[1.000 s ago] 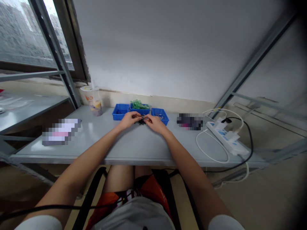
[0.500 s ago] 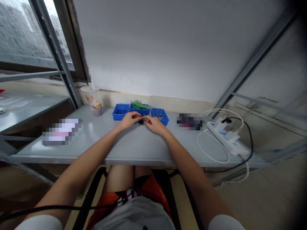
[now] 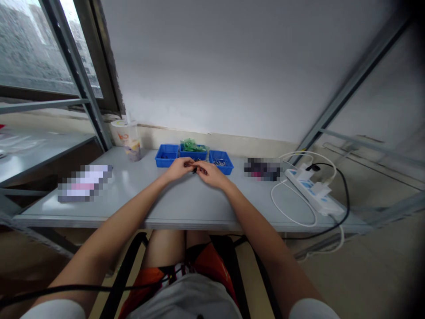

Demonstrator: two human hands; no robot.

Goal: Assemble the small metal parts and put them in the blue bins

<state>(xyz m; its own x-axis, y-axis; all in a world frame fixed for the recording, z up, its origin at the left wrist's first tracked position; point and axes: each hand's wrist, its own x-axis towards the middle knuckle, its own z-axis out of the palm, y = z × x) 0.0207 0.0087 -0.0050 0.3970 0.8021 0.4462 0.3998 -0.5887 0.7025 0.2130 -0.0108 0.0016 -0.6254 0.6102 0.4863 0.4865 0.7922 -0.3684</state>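
My left hand (image 3: 179,168) and my right hand (image 3: 210,174) meet fingertip to fingertip over the middle of the table, just in front of the blue trays. Both are closed in a pinch. Small dark pieces (image 3: 195,170) show at the fingertips, mostly covered by the fingers and too small to name. Behind my left hand stands a blue tray (image 3: 162,162) with a few dark bits in it. Green plastic packets (image 3: 191,145) fill the middle blue tray (image 3: 192,156). Close to my right hand, another blue tray (image 3: 227,170) holds small shiny metal parts (image 3: 219,162).
A drink cup (image 3: 131,141) with a straw stands at the back left. Near the left edge lies a blurred-out flat object (image 3: 86,182). On the right are a dark pixelated object (image 3: 262,169) and a white power strip (image 3: 318,195) with loose cables. A wall closes the back.
My fingers have closed in together, and my right hand has turned slightly inward. The dark pieces between them are now more covered. The trays stay where they were.
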